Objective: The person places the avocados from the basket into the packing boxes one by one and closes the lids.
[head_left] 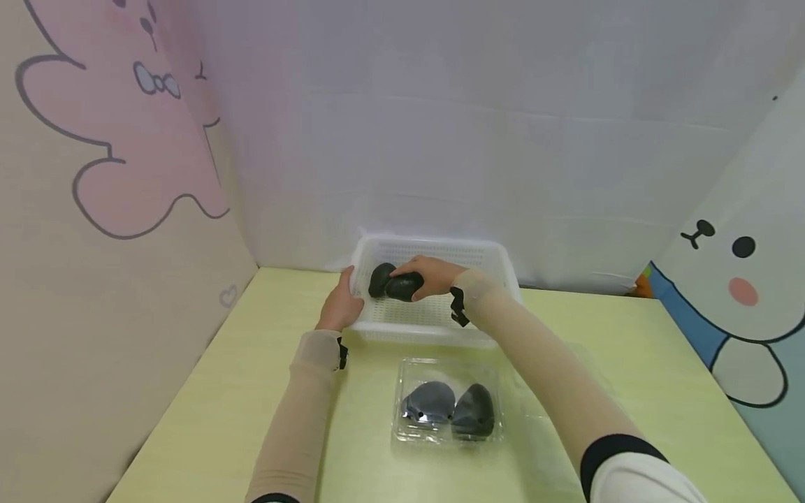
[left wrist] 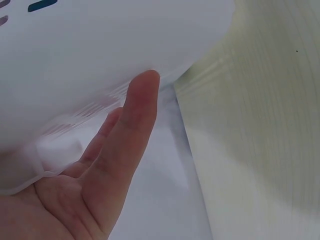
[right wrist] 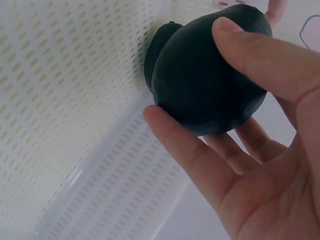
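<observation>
My right hand (head_left: 434, 274) grips a dark green avocado (head_left: 404, 286) inside a white plastic basket (head_left: 434, 337). In the right wrist view, thumb and fingers wrap round this avocado (right wrist: 205, 80). A second avocado (head_left: 380, 279) lies beside it at the basket's left end, partly hidden behind it in the right wrist view. With my left hand (head_left: 341, 305) I hold the basket's left side, the thumb at the rim. Its fingers lie along the outer wall in the left wrist view, under the basket wall (left wrist: 120, 40).
In front of the basket stands a clear plastic box (head_left: 449, 441) with two dark avocados (head_left: 473, 411) in it. A transparent sheet or lid (head_left: 553, 447) lies to its right, under my right forearm. A pale wall (head_left: 440, 140) rises behind the table (head_left: 283, 300).
</observation>
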